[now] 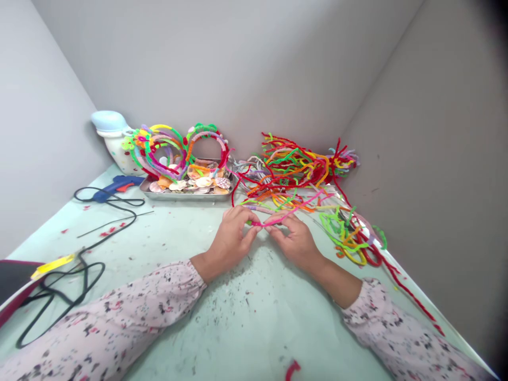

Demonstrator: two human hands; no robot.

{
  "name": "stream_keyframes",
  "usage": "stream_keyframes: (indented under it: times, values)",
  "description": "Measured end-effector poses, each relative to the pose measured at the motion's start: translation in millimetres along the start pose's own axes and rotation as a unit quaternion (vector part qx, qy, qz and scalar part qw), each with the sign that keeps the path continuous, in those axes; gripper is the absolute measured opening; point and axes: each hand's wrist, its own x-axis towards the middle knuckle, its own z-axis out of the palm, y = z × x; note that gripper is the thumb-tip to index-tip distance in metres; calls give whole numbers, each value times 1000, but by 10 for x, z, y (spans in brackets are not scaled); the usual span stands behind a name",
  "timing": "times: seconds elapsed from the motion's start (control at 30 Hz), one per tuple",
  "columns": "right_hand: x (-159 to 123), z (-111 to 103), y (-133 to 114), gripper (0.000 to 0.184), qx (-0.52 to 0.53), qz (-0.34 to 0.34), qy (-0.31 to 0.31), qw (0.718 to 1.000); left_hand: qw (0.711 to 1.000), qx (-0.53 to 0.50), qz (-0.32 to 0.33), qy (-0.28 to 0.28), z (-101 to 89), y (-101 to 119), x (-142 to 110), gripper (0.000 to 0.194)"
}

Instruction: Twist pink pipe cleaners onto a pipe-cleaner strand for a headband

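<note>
A bright pink pipe cleaner [286, 215] runs between my two hands over the middle of the table. My left hand [234, 233] pinches it between thumb and forefinger, with a bit of green showing at those fingers. My right hand [297, 239] grips the same pink strand close by, fingertips almost meeting the left ones. The strand's free end stretches up and to the right past my right hand. Just beyond my hands lie loose green and yellow pipe cleaners [291, 202].
A metal tray [186, 196] of seashells stands at the back, with pipe-cleaner headbands [206, 135] on it. Left of it are a white container with a blue lid [111, 127] and a blue glue gun [115, 186] with a black cord [85, 254]. Pipe cleaners [301, 164] heap at back right.
</note>
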Motion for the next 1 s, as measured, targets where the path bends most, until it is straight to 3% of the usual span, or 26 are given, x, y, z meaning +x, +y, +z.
stream_keyframes:
  times: [0.57,1.0]
  values:
    - [-7,2,-22,9,4,-2,1,1000,999,17,30,14,10,5,-19,5]
    - [1,-10,-24,9,8,-16,16,1000,999,-24,28,-16,-4,11,-12,8]
